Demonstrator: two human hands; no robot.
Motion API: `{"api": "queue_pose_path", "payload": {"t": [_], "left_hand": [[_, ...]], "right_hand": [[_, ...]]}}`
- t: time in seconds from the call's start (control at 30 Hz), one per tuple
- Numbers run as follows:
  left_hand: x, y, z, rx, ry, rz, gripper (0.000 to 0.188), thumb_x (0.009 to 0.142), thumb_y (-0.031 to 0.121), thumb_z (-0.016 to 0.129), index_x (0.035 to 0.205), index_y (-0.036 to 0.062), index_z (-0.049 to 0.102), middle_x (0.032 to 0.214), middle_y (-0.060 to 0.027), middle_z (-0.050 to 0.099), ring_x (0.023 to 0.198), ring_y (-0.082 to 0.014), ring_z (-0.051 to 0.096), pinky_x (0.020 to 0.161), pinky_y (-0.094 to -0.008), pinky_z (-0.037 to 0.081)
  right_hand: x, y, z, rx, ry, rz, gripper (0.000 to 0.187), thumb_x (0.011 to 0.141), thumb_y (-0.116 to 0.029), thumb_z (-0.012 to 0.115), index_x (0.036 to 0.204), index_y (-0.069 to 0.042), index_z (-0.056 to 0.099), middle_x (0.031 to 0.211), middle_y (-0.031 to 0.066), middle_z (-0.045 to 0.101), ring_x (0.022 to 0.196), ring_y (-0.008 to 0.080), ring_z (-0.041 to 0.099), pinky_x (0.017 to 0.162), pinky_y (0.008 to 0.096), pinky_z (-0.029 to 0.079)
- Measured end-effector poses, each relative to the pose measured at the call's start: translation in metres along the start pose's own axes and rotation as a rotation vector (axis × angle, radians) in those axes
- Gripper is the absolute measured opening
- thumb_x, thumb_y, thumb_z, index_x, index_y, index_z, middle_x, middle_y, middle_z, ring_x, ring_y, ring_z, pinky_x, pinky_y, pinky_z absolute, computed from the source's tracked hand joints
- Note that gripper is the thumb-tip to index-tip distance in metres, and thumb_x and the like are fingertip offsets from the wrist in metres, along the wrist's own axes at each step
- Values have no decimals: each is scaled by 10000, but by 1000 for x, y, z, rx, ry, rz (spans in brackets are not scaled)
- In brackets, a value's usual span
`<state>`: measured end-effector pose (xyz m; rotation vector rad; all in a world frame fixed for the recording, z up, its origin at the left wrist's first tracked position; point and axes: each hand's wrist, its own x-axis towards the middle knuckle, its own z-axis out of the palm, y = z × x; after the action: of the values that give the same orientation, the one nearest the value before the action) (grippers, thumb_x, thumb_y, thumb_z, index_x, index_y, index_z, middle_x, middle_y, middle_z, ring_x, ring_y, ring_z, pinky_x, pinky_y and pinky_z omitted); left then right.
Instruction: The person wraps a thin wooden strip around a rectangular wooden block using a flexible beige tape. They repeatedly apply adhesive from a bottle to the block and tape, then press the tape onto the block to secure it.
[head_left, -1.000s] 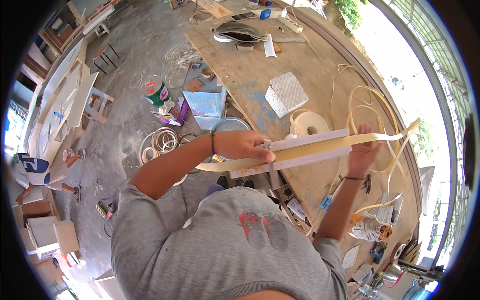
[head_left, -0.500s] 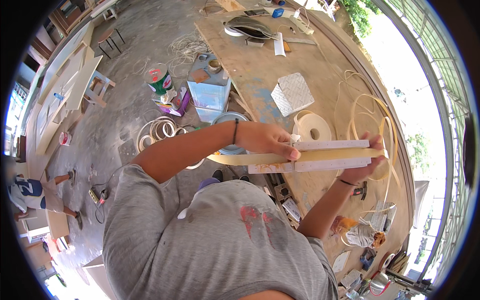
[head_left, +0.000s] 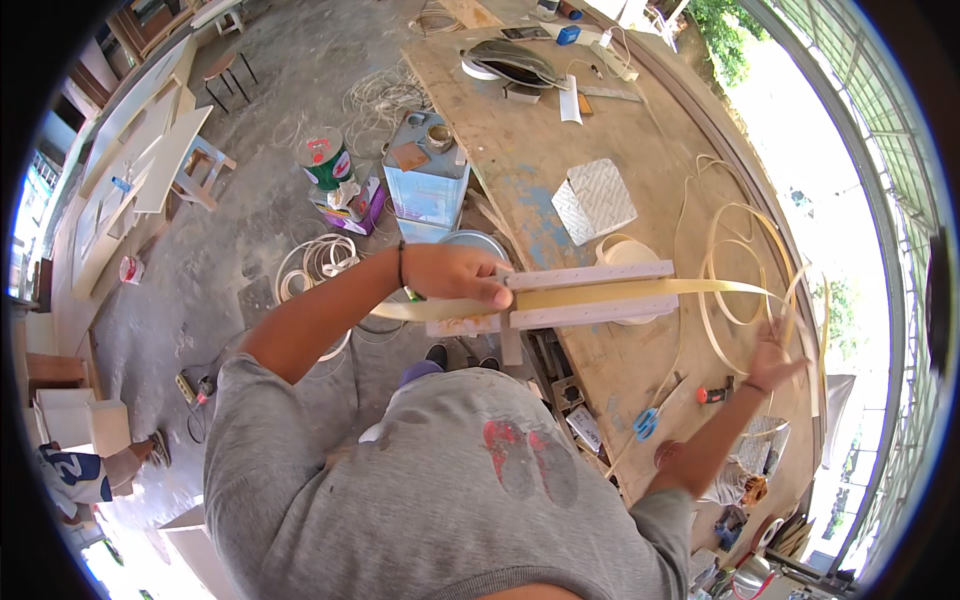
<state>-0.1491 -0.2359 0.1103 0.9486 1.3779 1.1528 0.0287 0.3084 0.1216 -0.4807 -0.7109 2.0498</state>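
My left hand point(head_left: 460, 272) grips a long, pale grooved holder point(head_left: 590, 318) made of two rails with rows of small dots. My thumb presses at a short crosspiece point(head_left: 511, 340) on it. A cream edging strip point(head_left: 560, 296) lies between the rails and runs out at both ends. Its right end curves over the workbench toward big loose loops of strip point(head_left: 712, 270). My right hand point(head_left: 775, 355), slightly blurred, is beside those loops, apart from the holder, with its fingers spread. A roll of strip point(head_left: 628, 252) lies partly hidden behind the holder.
On the wooden workbench point(head_left: 540, 130) lie a folded patterned sheet point(head_left: 595, 203), blue-handled scissors point(head_left: 647, 424), a red-and-black tool point(head_left: 714, 394) and a grey pouch point(head_left: 512, 62). Left of it stand a large square tin point(head_left: 428, 190) and a green can point(head_left: 325, 160). A person point(head_left: 80, 470) is at far left.
My right hand has left the holder's end and moved right and nearer me. My left hand and the holder have shifted left, uncovering the scissors on the bench.
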Motion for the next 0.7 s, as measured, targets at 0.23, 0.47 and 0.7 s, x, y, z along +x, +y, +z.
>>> {"api": "queue_pose_path", "payload": {"t": [0.23,0.47,0.7], "left_hand": [[52,35,24,220,68,28,696,853,608,567,1170,-12,549,980,-79,617,920,-144,568,788,-287,455],[73,54,32,167,55,-72,735,841,657,540,1134,-17,554,941,-69,607,870,-132,572,727,-267,467],[40,39,21,36,-75,65,673,852,546,618,1191,-29,527,977,-63,611,893,-107,562,755,-262,462]], "right_hand": [[-121,128,46,-36,-518,117,626,954,-478,445,1380,-26,378,1429,100,407,1361,308,305,1108,492,271],[-98,132,42,224,-735,174,499,981,-389,433,1331,-34,434,1370,96,483,1331,274,375,1089,478,328],[-44,31,46,5,-315,-292,456,936,-220,519,1227,129,479,1357,241,459,1368,305,314,1161,532,170]]}}
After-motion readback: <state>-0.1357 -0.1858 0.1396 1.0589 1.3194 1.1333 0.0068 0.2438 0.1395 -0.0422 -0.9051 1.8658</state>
